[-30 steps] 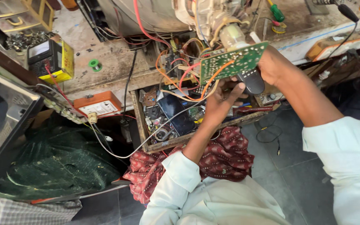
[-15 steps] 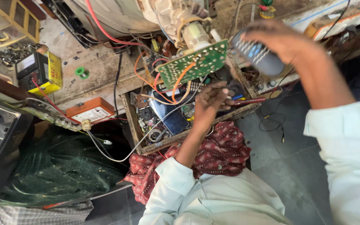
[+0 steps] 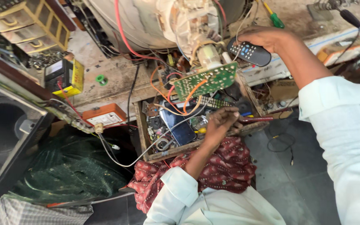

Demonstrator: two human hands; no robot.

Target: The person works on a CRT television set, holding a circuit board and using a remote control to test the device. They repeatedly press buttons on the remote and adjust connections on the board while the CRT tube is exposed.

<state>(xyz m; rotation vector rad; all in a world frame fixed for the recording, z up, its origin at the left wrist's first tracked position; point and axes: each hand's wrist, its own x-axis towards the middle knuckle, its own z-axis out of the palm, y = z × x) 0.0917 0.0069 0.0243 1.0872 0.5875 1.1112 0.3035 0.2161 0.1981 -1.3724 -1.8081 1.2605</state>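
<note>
My right hand (image 3: 267, 38) grips a dark remote control (image 3: 249, 53) and holds it above the workbench edge, to the right of a green circuit board (image 3: 206, 81) that hangs by wires from the neck of a picture tube (image 3: 155, 18). My left hand (image 3: 221, 123) reaches into an open wooden drawer (image 3: 144, 129) full of remotes, wires and small parts; its fingers curl over the clutter, and I cannot tell whether they hold anything.
A yellow multimeter (image 3: 65, 75), an orange switch box (image 3: 105, 118) and a green solder reel (image 3: 101, 79) lie on the dirty bench. A small drawer cabinet (image 3: 26, 25) stands far left, a speaker box (image 3: 5, 125) below it. A red patterned cloth (image 3: 226, 171) covers my lap.
My right hand has lifted the remote out of the drawer, up and to the right, over the bench. My left hand stays in the drawer. The view has shifted.
</note>
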